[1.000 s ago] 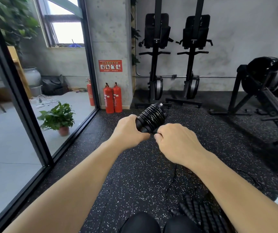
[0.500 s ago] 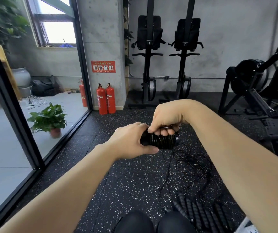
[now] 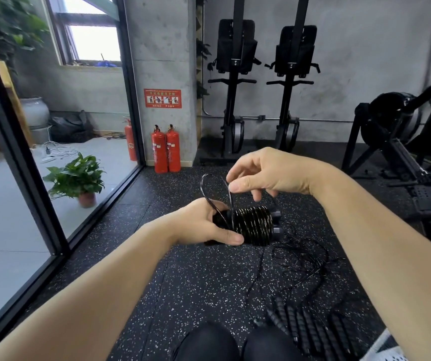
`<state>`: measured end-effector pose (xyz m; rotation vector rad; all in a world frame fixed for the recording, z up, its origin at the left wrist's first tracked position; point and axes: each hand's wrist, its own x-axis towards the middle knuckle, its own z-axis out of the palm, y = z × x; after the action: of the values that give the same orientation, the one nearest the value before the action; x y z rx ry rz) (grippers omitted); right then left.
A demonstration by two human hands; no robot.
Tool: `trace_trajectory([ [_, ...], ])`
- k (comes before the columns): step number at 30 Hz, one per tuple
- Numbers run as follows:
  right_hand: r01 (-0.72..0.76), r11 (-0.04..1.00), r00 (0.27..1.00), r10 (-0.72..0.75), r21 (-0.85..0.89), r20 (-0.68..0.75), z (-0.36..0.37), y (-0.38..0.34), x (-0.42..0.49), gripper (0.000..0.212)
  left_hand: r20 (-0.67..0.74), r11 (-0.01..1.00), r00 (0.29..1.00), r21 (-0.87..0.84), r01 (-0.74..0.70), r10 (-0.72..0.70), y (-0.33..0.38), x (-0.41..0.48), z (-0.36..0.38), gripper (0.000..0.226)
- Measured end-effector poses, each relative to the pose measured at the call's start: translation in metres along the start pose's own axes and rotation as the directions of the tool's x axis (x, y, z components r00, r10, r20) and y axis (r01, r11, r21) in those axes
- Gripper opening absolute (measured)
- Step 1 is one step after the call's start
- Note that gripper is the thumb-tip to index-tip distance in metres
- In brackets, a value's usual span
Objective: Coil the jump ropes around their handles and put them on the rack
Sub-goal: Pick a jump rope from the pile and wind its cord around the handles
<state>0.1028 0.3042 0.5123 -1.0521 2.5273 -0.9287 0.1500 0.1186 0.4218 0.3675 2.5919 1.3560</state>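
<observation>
A pair of black handles (image 3: 276, 231), wound with many turns of thin black rope (image 3: 254, 225), is held level above the speckled floor (image 3: 204, 282). The left end of the pair is enclosed by the left hand (image 3: 201, 225), whose grip is closed around it, with the thumb laid along the underside. Just above, a strand of the rope is pinched between thumb and forefinger of the right hand (image 3: 269, 175), so that grip is closed on the strand. A loop is arched from there across to the left hand. A loose tangle (image 3: 303, 259) is spread on the floor beneath the right forearm. More ribbed handles (image 3: 313, 329) are laid on the floor near the knees. 2 red fire extinguishers (image 3: 166, 149) are stood by the concrete pillar (image 3: 162, 48).
</observation>
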Motion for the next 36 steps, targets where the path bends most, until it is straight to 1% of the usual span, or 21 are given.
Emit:
trace_trajectory([
  [3, 0.019, 1.000, 0.999, -0.019, 0.005, -0.043, 0.002, -0.002, 0.009, 0.035, 0.080, 0.998, 0.997, 0.064, 0.010, -0.015, 0.006, -0.004, 0.001, 0.031],
  [4, 0.030, 1.000, 0.999, -0.030, -0.005, -0.033, 0.003, -0.003, 0.012, 0.031, 0.102, 0.997, 0.995, 0.083, 0.007, -0.016, 0.007, -0.004, 0.002, 0.033],
  [6, 0.029, 1.000, 1.000, -0.029, -0.007, 0.010, 0.004, -0.003, 0.017, 0.016, 0.133, 0.993, 0.991, 0.115, -0.009, -0.006, 0.010, -0.005, 0.005, 0.035],
  [8, -0.003, 0.999, 0.999, 0.001, 0.049, 0.047, 0.004, -0.001, 0.022, 0.008, 0.157, 0.988, 0.988, 0.152, -0.031, 0.007, 0.014, -0.007, 0.007, 0.029],
  [10, -0.033, 0.991, 0.997, 0.023, 0.132, 0.075, 0.005, 0.005, 0.025, 0.006, 0.166, 0.983, 0.986, 0.177, -0.056, 0.026, 0.018, -0.009, 0.007, 0.032],
  [13, -0.074, 0.950, 0.993, 0.042, 0.303, 0.113, 0.008, 0.023, 0.026, 0.002, 0.160, 0.977, 0.983, 0.177, -0.116, 0.088, 0.027, -0.015, 0.004, 0.045],
  [14, -0.094, 0.922, 0.991, 0.049, 0.376, 0.126, 0.010, 0.030, 0.026, 0.003, 0.154, 0.975, 0.983, 0.180, -0.129, 0.101, 0.029, -0.016, 0.003, 0.045],
  [16, -0.118, 0.855, 0.989, 0.058, 0.505, 0.133, 0.015, 0.044, 0.026, 0.004, 0.135, 0.973, 0.986, 0.191, -0.128, 0.103, 0.033, -0.018, 0.001, 0.038],
  [18, -0.107, 0.801, 0.993, 0.054, 0.589, 0.106, 0.022, 0.056, 0.025, 0.005, 0.118, 0.973, 0.989, 0.202, -0.112, 0.089, 0.033, -0.019, 0.001, 0.035],
  [20, -0.082, 0.764, 0.997, 0.058, 0.640, 0.058, 0.029, 0.066, 0.023, 0.008, 0.087, 0.967, 0.991, 0.222, -0.123, 0.106, 0.031, -0.019, 0.002, 0.037],
  [22, -0.048, 0.772, 0.998, 0.059, 0.634, 0.005, 0.034, 0.074, 0.020, 0.008, 0.055, 0.963, 0.991, 0.238, -0.130, 0.121, 0.029, -0.019, 0.002, 0.039],
  [24, -0.059, 0.767, 0.996, 0.084, 0.639, -0.010, 0.039, 0.081, 0.018, 0.006, 0.031, 0.958, 0.991, 0.253, -0.134, 0.130, 0.026, -0.019, 0.003, 0.040],
  [26, -0.081, 0.756, 0.994, 0.110, 0.649, -0.004, 0.045, 0.085, 0.015, 0.012, 0.004, 0.960, 0.991, 0.245, -0.132, 0.135, 0.023, -0.018, 0.003, 0.042],
  [28, -0.069, 0.722, 0.994, 0.107, 0.688, -0.012, 0.054, 0.085, 0.008, 0.022, -0.021, 0.974, 0.992, 0.194, -0.117, 0.124, 0.019, -0.016, 0.004, 0.047],
  [29, -0.043, 0.671, 0.994, 0.102, 0.740, -0.035, 0.059, 0.085, 0.006, 0.028, -0.024, 0.983, 0.993, 0.149, -0.109, 0.114, 0.016, -0.016, 0.004, 0.051],
  [30, -0.029, 0.583, 0.990, 0.126, 0.812, -0.055, 0.066, 0.083, 0.003, 0.036, -0.022, 0.990, 0.994, 0.092, -0.103, 0.106, 0.014, -0.015, 0.004, 0.057],
  [31, -0.022, 0.466, 0.979, 0.191, 0.884, -0.076, 0.072, 0.080, 0.002, 0.043, -0.012, 0.994, 0.994, 0.019, -0.106, 0.106, 0.012, -0.014, 0.004, 0.060],
  [32, -0.016, 0.383, 0.960, 0.264, 0.924, -0.092, 0.078, 0.076, 0.002, 0.046, -0.006, 0.993, 0.994, -0.062, -0.105, 0.105, 0.011, -0.013, 0.005, 0.061],
  [33, -0.033, 0.369, 0.951, 0.296, 0.929, -0.084, 0.082, 0.074, 0.004, 0.048, -0.005, 0.984, 0.995, -0.145, -0.103, 0.103, 0.010, -0.012, 0.006, 0.056],
  [35, -0.112, 0.521, 0.946, 0.317, 0.846, -0.071, 0.088, 0.066, 0.010, 0.051, -0.045, 0.951, 0.996, -0.295, -0.092, 0.082, 0.010, -0.011, 0.007, 0.037],
  [36, -0.161, 0.582, 0.933, 0.352, 0.797, -0.069, 0.089, 0.061, 0.012, 0.047, -0.079, 0.933, 0.995, -0.351, -0.083, 0.059, 0.010, -0.010, 0.008, 0.030],
])
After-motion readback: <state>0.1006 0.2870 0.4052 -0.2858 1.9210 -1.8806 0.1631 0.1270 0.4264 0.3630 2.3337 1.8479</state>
